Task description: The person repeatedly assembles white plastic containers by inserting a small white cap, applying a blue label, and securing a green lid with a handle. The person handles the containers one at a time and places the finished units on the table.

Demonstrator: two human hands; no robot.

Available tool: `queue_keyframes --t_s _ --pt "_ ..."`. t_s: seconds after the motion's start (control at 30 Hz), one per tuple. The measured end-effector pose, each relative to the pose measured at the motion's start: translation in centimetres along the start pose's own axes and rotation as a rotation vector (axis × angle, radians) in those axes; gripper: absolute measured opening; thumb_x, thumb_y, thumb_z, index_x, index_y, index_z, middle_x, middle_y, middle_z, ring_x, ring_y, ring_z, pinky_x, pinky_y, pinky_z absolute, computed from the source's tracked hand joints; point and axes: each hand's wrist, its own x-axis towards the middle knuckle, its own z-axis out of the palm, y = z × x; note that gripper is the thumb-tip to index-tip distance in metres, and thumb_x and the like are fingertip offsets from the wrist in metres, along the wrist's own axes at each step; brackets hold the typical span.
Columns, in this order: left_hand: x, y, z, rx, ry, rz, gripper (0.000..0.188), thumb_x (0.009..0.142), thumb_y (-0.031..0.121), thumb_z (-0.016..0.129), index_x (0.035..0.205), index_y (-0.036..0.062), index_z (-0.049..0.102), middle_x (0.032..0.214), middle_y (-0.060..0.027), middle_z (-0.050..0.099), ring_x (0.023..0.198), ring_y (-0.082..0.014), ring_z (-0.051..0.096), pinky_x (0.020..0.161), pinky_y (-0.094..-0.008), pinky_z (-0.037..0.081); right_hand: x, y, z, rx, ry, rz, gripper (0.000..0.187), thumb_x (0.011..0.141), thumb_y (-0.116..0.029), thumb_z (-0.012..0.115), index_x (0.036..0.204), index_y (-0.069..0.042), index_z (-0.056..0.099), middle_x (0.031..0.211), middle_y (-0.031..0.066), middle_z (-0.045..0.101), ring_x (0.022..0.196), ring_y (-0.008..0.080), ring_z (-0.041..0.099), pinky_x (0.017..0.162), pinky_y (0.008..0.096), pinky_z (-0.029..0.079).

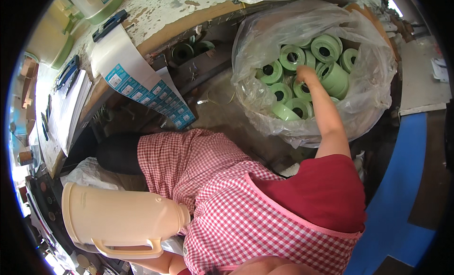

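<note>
A cream plastic jug body (pixel 125 216) with a side handle (pixel 127 249) lies on its side in front of my apron, its narrow neck toward me. My left forearm runs beneath it from the lower edge; the left hand and its fingers are hidden behind the jug. My right arm reaches to the far right, into a clear plastic liner (pixel 265 34). Inside lie several pale green plastic collars with dark round centres (pixel 324 50). There my right hand (pixel 305 75) has its fingers curled and closed on the rim of one green collar (pixel 301 89).
A worn workbench (pixel 165 12) runs along the far left. Sheets of blue-and-white stickers (pixel 146 93) hang over its edge, beside cutter knives (pixel 109 26) and stacked paper (pixel 71 114). Other cream-and-green jugs (pixel 92 5) stand at the back. Cardboard (pixel 373 26) edges the liner.
</note>
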Motion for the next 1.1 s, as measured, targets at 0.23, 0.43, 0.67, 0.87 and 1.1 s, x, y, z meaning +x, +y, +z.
queue_keyframes --t_s 0.23,0.43,0.67,0.87,1.1 --pt "-4.9 -0.6 4.2 -0.07 -0.112 -0.119 0.055 0.108 0.04 0.049 0.148 0.0012 0.051 0.146 -0.0159 0.056 0.132 -0.027 0.057 0.115 -0.0421 0.044 -1.1 5.2 2.4 -0.345 0.38 0.172 0.027 0.093 -0.019 0.066 0.116 -0.017 0.079 0.129 0.0085 0.071 0.139 0.0276 0.053 0.127 0.0672 0.011" --pt "-4.5 1.5 6.3 -0.155 -0.199 -0.148 0.052 0.108 0.036 0.046 0.145 0.0002 0.053 0.142 -0.0142 0.059 0.129 -0.0249 0.058 0.114 -0.0397 0.043 -1.8 6.6 3.0 -0.475 0.295 0.16 0.024 0.092 -0.019 0.068 0.113 -0.018 0.08 0.118 0.0052 0.076 0.123 0.0252 0.066 0.125 0.0637 0.023" --pt "-7.3 4.4 4.0 -0.287 -0.138 -0.182 0.049 0.109 0.032 0.042 0.142 -0.001 0.055 0.137 -0.0121 0.063 0.125 -0.0223 0.059 0.114 -0.0368 0.042 -22.1 -18.8 -28.2 0.825 0.322 -1.205 0.059 0.075 -0.014 0.091 0.129 -0.004 0.072 0.136 0.0129 0.067 0.13 0.0266 0.06 0.115 0.0402 0.041" --pt "-10.5 6.9 2.2 -0.281 -0.052 -0.067 0.041 0.111 0.027 0.041 0.139 -0.0002 0.054 0.133 -0.0116 0.064 0.124 -0.0202 0.06 0.112 -0.0361 0.044 -37.6 -47.5 -35.2 0.983 -0.41 -2.353 0.065 0.077 -0.008 0.091 0.136 0.001 0.066 0.15 0.0206 0.056 0.142 0.0274 0.051 0.123 0.0487 0.033" --pt "-12.5 7.8 -2.1 -0.19 0.118 -0.073 0.055 0.115 0.044 0.032 0.143 0.0001 0.05 0.135 -0.0112 0.061 0.125 -0.0189 0.058 0.113 -0.0337 0.043 -47.0 -56.7 -24.6 1.408 -1.285 -1.883 0.065 0.111 -0.055 0.044 0.155 -0.007 0.047 0.154 0.0125 0.053 0.142 0.0205 0.05 0.116 0.0375 0.043"
